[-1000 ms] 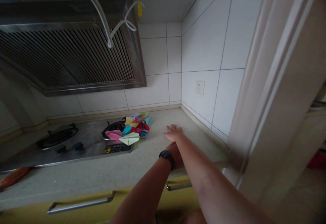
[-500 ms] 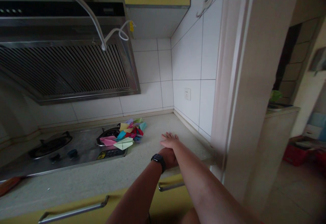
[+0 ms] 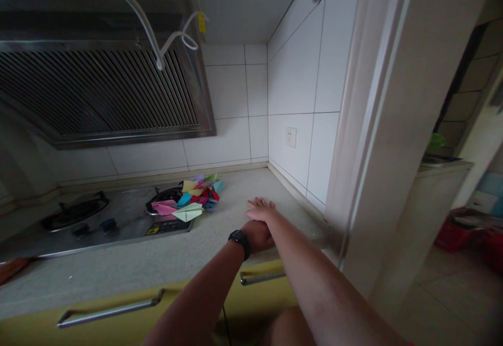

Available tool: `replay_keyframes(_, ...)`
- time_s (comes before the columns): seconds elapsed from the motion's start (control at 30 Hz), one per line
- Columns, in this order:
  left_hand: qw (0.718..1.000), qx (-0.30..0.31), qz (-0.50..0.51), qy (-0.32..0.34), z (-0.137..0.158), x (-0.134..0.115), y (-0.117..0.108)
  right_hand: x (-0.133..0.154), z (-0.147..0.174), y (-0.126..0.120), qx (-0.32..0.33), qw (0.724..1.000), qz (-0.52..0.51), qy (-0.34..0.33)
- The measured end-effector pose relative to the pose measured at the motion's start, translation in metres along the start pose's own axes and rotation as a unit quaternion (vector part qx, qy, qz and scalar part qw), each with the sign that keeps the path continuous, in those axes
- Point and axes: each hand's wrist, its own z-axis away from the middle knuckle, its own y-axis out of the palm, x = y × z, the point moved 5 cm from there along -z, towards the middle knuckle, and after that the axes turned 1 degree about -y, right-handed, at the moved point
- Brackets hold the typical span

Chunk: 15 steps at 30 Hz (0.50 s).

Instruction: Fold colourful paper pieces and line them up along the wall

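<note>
My right hand (image 3: 260, 208) lies on the counter (image 3: 231, 230) with its fingers spread, holding nothing. Its wrist crosses over my left hand (image 3: 257, 235), which rests near the counter's front edge. The left fingers are hidden beneath the right forearm, so what they do cannot be seen. A black watch (image 3: 240, 243) is on my left wrist. To the left of both hands, apart from them, a pile of coloured folded paper planes (image 3: 196, 197) straddles the counter and the right end of the gas stove (image 3: 129, 215).
A range hood (image 3: 118, 89) overhangs the stove, with a white cable (image 3: 147, 26) dangling in front. The tiled wall bears a socket (image 3: 291, 137). Yellow drawers (image 3: 188, 299) with metal handles sit below the counter. A door frame (image 3: 365, 126) stands on the right.
The view has tipped slightly, so the hood and upper cabinet sit higher in it. Both hands stay crossed on the counter, and the paper planes have not moved.
</note>
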Motion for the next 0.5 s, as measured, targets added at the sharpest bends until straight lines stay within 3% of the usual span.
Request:
replay_keyframes(0.37,0.998,0.030,0.053,-0.012,0.001,-0.013,-0.008,0.002,0.007,0.003,-0.010,1.000,0.008,-0.024)
replay_keyframes(0.5,0.997,0.039,0.054,-0.044,0.020,-0.024,-0.015,0.006,0.019,0.001,-0.008,0.998,0.005,-0.069)
